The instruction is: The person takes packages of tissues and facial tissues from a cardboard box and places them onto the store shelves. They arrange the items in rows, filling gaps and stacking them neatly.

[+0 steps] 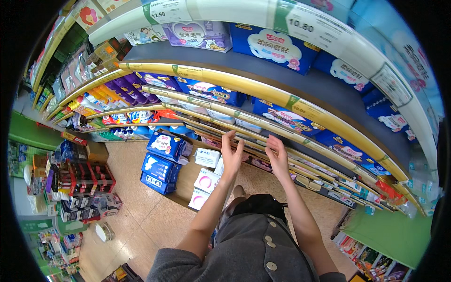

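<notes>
Both arms reach forward toward the store shelves. My left hand (pixel 231 153) is empty, its thumb and fingers apart, in front of the lower shelf edges. Beside it, my right hand (pixel 278 154) is also empty with fingers spread. Blue packs of sanitary pads (pixel 208 91) stand on a middle shelf beyond the hands. Below and left of my left hand is an open cardboard box (pixel 183 192) on the floor. It holds white packs (pixel 207 180) on one side and stacked blue packs (pixel 158 167) on the other.
Yellow shelf rails (pixel 225 84) with price tags curve across the view. Above, a shelf holds a purple pack (pixel 197 36) and large blue packs (pixel 275 46). Detergent bags (pixel 141 116) stand at left. On the tiled floor are bottle crates (pixel 88 178) and a white tub (pixel 104 232).
</notes>
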{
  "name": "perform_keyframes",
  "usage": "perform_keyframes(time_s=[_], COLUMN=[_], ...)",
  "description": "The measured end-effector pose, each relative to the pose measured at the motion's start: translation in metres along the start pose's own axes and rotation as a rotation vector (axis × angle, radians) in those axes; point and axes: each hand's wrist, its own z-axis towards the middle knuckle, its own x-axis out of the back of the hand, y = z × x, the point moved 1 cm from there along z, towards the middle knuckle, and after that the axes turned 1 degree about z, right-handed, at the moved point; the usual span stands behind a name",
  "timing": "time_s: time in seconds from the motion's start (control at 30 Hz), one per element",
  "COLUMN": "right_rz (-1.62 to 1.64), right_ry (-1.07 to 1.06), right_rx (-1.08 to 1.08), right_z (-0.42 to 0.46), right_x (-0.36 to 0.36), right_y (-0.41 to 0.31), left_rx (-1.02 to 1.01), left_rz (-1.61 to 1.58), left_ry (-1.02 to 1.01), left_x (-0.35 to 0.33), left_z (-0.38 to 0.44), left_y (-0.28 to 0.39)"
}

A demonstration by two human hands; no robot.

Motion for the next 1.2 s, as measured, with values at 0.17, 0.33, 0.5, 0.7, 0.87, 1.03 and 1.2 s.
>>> perform_keyframes(time_s=[0.17, 0.33, 0.5, 0.7, 0.87, 1.03, 1.2], right_rz=[-0.028, -0.107, -0.125, -0.089, -0.076, -0.037, -0.037], right_ry=[0.023, 0.048, 0.040, 0.051, 0.066, 0.066, 0.109], right_rx=[-0.004, -0.025, -0.111, -0.091, -0.012, -0.084, -0.023], right_z=[0.012, 0.020, 0.023, 0.027, 0.027, 0.022, 0.019], right_x=[-0.014, -0.020, -0.029, -0.032, -0.030, -0.028, -0.024], right_y=[0.000, 0.010, 0.000, 0.011, 0.013, 0.005, 0.007], left_rx=[0.020, -0.004, -0.024, 0.024, -0.037, -0.035, -0.025], left_rz=[0.001, -0.034, 0.028, -0.017, -0.005, -0.035, -0.045], left_ry=[-0.016, -0.042, -0.082, -0.149, -0.141, -0.141, -0.165], left_x=[0.000, 0.000, 0.003, 0.006, 0.006, 0.006, 0.003], left_z=[0.014, 0.025, 0.028, 0.032, 0.032, 0.029, 0.024], left_y=[0.000, -0.004, -0.010, -0.004, 0.001, -0.006, -0.003])
